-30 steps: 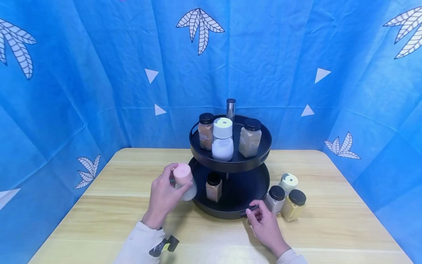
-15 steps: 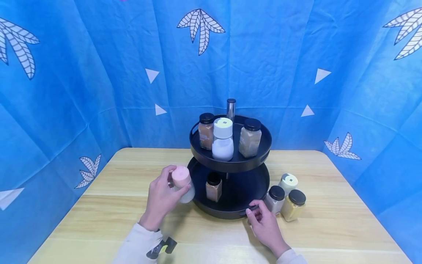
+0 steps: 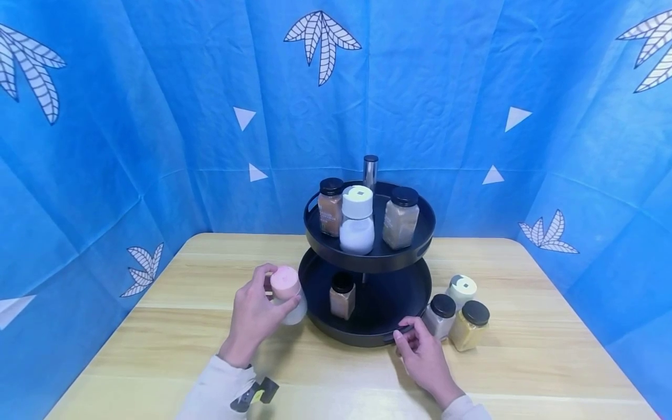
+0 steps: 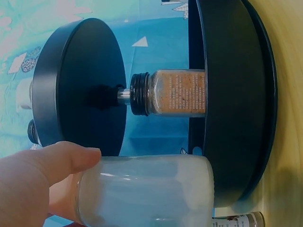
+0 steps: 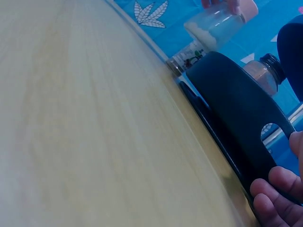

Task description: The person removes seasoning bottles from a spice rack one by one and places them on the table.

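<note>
My left hand (image 3: 254,312) grips a glass jar (image 3: 294,309) with a pink lid, white contents inside. It holds the jar, slightly tilted, off the table just left of the lower tier of a black two-tier round tray (image 3: 346,338). In the left wrist view the jar's clear body (image 4: 151,189) shows below the thumb. My right hand (image 3: 424,356) holds the lower tier's front rim at its handle slot, thumb above and fingers curled below. On that tier stands a black-lidded spice jar (image 3: 342,303) with brownish contents.
The upper tier bears a white-capped jar (image 3: 357,233) and two black-lidded spice jars. Right of the tray stand a yellow-filled jar (image 3: 469,332), a grey one (image 3: 438,321) and a white-capped one (image 3: 463,291). Another labelled jar (image 5: 187,59) stands behind, beyond the tray's left side.
My left hand, with the pink-lidded jar, has drifted slightly left and nearer to me, away from the tray. The right hand keeps its hold on the rim.
</note>
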Motion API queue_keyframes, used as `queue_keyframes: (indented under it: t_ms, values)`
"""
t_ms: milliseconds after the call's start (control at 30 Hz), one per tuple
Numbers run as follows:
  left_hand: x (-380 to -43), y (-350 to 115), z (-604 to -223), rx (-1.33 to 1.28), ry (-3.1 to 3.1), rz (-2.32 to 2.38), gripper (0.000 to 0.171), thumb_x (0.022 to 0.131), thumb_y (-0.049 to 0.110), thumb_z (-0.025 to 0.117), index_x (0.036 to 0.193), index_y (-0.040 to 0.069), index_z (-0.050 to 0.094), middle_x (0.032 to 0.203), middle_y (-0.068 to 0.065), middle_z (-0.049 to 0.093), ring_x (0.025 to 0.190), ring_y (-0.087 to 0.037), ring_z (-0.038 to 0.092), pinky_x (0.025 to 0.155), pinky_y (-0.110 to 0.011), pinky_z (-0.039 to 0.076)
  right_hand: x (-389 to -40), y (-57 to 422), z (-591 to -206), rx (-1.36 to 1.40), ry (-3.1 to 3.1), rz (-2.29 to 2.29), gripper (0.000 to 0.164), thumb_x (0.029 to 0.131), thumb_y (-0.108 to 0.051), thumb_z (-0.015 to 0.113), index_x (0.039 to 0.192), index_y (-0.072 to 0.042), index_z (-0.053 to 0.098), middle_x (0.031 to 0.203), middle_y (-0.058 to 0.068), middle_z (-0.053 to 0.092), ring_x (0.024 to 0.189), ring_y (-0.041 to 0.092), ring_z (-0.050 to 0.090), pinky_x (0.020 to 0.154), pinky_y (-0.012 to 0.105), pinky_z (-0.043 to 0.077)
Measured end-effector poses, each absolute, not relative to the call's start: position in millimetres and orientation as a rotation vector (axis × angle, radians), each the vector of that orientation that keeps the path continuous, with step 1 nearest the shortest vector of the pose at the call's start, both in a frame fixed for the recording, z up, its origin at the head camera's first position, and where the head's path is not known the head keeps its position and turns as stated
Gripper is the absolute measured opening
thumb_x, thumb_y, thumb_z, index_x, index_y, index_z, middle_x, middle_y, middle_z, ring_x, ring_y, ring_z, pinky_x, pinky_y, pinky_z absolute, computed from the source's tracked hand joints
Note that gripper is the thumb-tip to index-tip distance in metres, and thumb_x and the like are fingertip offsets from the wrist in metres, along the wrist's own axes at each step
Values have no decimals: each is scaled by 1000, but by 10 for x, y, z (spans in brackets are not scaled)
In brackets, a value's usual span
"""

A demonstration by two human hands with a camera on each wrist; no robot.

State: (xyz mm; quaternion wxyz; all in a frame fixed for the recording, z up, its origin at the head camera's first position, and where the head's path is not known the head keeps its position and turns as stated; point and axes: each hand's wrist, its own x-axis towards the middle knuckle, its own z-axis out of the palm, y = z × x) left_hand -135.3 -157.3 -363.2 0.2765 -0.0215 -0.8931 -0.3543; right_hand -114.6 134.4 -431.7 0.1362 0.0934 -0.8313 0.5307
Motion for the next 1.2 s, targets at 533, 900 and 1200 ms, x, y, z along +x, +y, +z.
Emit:
queue_keyframes:
  t_ms: [533, 900, 1200]
  values:
    - [-1340, -1627, -3675, -58, -2442, -933, 64, 59, 23, 87, 109, 6, 51, 89, -16, 68, 79, -25, 63, 66, -42, 58, -1149, 1349, -4336, 278, -2391, 1519, 17, 84, 8, 64, 95, -2, 56, 63, 13, 63, 53, 24, 61, 49, 26, 50]
    - [-1354, -1647, -3733, -32, -2473, -923, 63, 59, 24, 87, 107, 8, 49, 89, -17, 69, 76, -26, 62, 64, -42, 55, -1150, 1345, -4321, 260, -2408, 1530, 17, 84, 6, 64, 96, -3, 56, 64, 12, 63, 54, 23, 61, 50, 25, 50]
    - [-1377, -1655, -3784, -14, -2539, -915, 63, 60, 25, 86, 108, 8, 48, 92, -17, 68, 78, -28, 60, 66, -42, 53, -1193, 1362, -4419, 247, -2412, 1536, 18, 84, 5, 65, 96, -5, 56, 65, 11, 63, 55, 22, 61, 50, 25, 50]
